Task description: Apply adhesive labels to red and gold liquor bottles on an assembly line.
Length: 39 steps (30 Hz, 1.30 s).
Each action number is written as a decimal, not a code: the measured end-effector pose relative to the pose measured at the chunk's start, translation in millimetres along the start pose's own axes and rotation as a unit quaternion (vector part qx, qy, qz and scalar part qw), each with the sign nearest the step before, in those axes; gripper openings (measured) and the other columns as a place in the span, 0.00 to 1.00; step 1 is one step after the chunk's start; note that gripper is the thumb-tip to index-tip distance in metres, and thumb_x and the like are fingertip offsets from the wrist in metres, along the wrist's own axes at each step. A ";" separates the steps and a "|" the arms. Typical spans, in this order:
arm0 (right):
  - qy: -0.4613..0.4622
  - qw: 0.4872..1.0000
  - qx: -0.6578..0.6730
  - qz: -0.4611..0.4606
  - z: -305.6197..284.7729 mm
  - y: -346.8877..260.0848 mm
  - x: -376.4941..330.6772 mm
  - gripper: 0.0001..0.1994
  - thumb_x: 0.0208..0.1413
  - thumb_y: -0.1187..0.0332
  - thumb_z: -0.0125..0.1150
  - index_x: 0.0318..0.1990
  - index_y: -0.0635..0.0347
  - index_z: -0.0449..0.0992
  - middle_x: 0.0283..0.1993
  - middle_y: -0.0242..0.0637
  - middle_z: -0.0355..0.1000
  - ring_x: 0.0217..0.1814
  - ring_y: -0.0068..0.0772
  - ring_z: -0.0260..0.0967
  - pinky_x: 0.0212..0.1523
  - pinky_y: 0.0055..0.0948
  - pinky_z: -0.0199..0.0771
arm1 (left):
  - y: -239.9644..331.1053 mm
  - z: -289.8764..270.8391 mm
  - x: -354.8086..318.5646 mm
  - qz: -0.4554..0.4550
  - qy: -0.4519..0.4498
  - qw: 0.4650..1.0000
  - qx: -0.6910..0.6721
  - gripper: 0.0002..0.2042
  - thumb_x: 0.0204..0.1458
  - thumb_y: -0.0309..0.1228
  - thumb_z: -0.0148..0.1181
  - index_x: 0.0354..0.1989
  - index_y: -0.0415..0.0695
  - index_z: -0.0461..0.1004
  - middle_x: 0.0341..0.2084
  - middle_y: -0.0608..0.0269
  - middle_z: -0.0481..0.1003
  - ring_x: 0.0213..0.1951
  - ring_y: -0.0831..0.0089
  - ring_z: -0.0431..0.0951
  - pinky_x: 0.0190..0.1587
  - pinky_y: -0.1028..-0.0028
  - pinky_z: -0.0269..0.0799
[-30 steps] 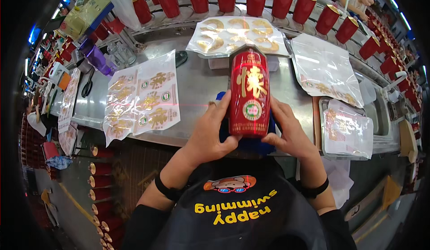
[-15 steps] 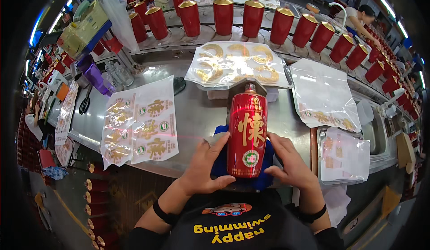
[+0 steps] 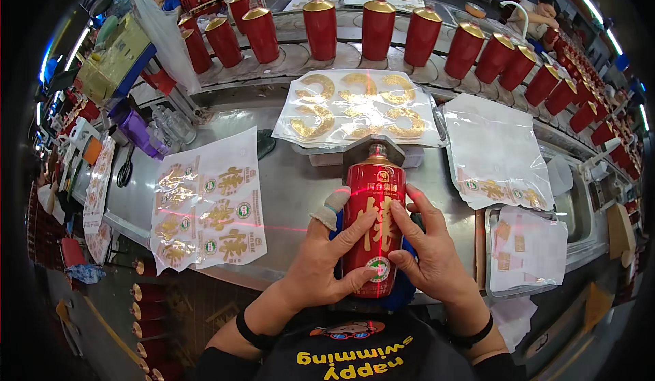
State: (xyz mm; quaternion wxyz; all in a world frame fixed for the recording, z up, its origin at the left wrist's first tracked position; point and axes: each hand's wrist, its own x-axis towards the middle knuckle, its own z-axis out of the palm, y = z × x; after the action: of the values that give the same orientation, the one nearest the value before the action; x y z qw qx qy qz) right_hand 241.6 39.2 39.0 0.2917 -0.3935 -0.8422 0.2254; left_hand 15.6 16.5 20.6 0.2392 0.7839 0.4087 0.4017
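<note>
A red bottle [image 3: 372, 184] with a large gold character and a round green-and-white sticker lies in front of me, its neck pointing away. The neck rests in a grey metal bracket [image 3: 394, 151], and part of a blue cloth [image 3: 404, 291] shows beneath the body. My left hand [image 3: 319, 265] is against the bottle's left side, index finger and thumb pressed on its front. A finger cover [image 3: 326, 210] is on one finger. From the right, my right hand [image 3: 437, 261] wraps the other side, fingertips on the gold character. Both hands partly hide the bottle's front.
Sticker sheets [image 3: 208, 210] lie at left, gold crescent sheets [image 3: 355, 104] beyond the bracket, and more sheets [image 3: 498, 152] at right. A tray [image 3: 525, 248] holds papers beside a sink [image 3: 580, 214]. Red bottles [image 3: 321, 29] line the curved conveyor behind. Other people sit farther back.
Both hands have moved from the bottle's sides onto its front, their fingers now touching the gold character. The bottle and table appear slightly lower in view.
</note>
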 end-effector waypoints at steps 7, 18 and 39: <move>0.016 1.000 -0.006 -0.012 0.4 -2.2 3.2 0.34 0.52 0.58 0.66 0.66 0.54 0.64 0.69 0.60 0.51 0.62 0.60 0.58 0.62 0.46 0.60 | 2.2 -4.1 2.2 0.000 -0.016 1.000 -0.002 0.34 0.50 0.44 0.65 0.67 0.48 0.63 0.67 0.37 0.49 0.66 0.41 0.54 0.66 0.55 0.51; 0.018 0.999 0.044 0.001 0.4 -2.9 3.2 0.31 0.55 0.61 0.64 0.66 0.54 0.64 0.70 0.59 0.49 0.62 0.58 0.58 0.63 0.45 0.59 | -2.3 -6.1 1.6 0.003 -0.024 0.999 -0.023 0.35 0.52 0.48 0.63 0.67 0.48 0.62 0.67 0.36 0.49 0.66 0.40 0.53 0.67 0.56 0.50; -0.058 0.996 0.064 0.000 -4.3 3.4 -3.9 0.47 0.44 0.51 0.72 0.71 0.52 0.54 0.74 0.52 0.40 0.68 0.53 0.54 0.65 0.43 0.61 | -17.8 -14.6 -1.2 -0.003 -0.102 0.994 -0.029 0.45 0.45 0.61 0.63 0.71 0.57 0.54 0.69 0.36 0.43 0.70 0.43 0.44 0.69 0.54 0.46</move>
State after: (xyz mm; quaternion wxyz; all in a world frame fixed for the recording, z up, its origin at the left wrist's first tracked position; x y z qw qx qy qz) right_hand 248.3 38.8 38.8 0.2666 -0.3604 -0.8415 0.3016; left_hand -4.8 26.0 15.8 0.3031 0.8124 0.3727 0.3306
